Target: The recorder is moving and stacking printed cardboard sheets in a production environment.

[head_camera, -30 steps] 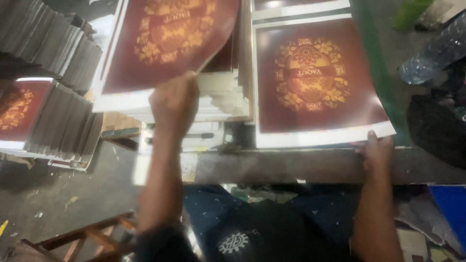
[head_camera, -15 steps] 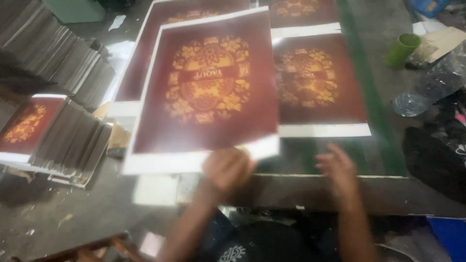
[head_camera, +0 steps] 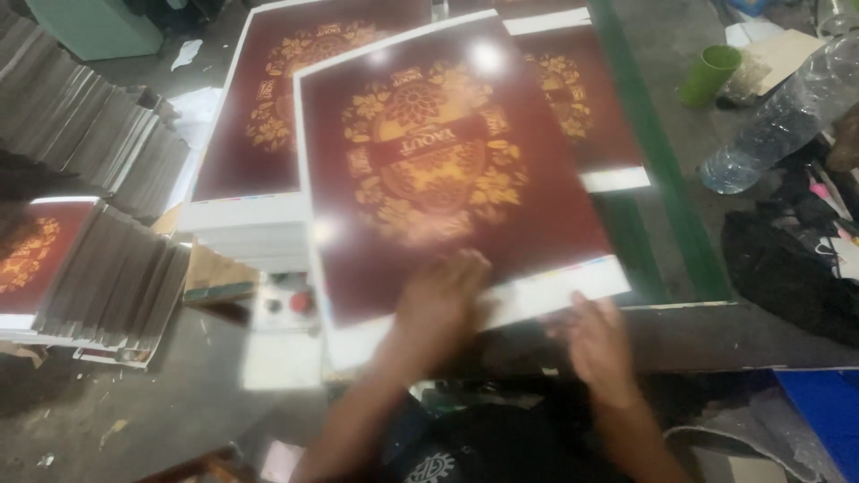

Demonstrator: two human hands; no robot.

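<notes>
three maroon printed sheets (head_camera: 447, 170), one green cup (head_camera: 709, 75), one plastic bottle (head_camera: 778, 116)

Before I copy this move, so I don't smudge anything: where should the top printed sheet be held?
By the white margin along the near edge of the top printed sheet, coming from the person's side: it is unprinted, nearest, and the left hand is already there.

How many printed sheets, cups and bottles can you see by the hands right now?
Maroon printed sheets with their faces showing: 4, counting the sheet under the left hand and right hand
Green cup: 1
Clear plastic bottle: 1
Total: 6
</notes>
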